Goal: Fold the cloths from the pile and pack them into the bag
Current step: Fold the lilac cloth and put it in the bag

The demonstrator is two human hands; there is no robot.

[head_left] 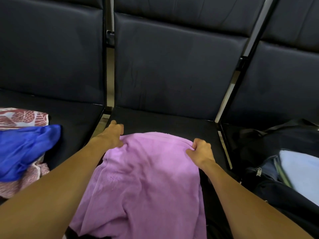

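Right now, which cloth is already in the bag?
The light blue cloth, inside the open dark bag at right. The purple, royal blue and patterned cloths lie on the seats.

No text, label, brand, number or sign can be read anywhere in the head view.

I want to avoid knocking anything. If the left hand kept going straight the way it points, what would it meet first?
Probably the bare black seat, then the chair backrest. The left hand, pinching the purple cloth, points away from the person; depth is unclear.
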